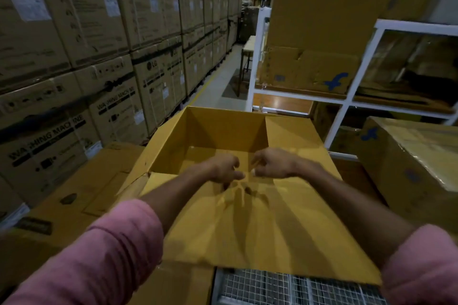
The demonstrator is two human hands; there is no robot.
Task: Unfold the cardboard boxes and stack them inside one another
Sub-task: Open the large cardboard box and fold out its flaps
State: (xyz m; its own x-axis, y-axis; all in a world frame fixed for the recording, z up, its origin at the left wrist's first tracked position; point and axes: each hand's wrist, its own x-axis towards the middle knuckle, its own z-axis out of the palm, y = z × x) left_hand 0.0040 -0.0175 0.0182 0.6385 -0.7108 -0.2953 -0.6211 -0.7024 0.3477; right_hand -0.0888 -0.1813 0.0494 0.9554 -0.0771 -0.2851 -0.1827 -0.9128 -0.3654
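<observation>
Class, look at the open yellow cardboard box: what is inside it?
The open box shows only its bare walls and folded bottom flaps. Both hands, left and right, hide part of the floor.

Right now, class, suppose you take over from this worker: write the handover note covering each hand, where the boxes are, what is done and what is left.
Left hand: fingers loosely curled, over the near flap's fold line; it seems to hold nothing.
Right hand: the same, close beside the left hand, fingertips near the fold.
Open box: opened up and empty, with its near flap folded out toward the person.
Flat cardboard lies to the left, next to the open box.
Wire mesh surface shows under the near flap.
Done: one box unfolded.
Left: unfold further boxes and nest them inside this one; nothing is nested yet.
</observation>
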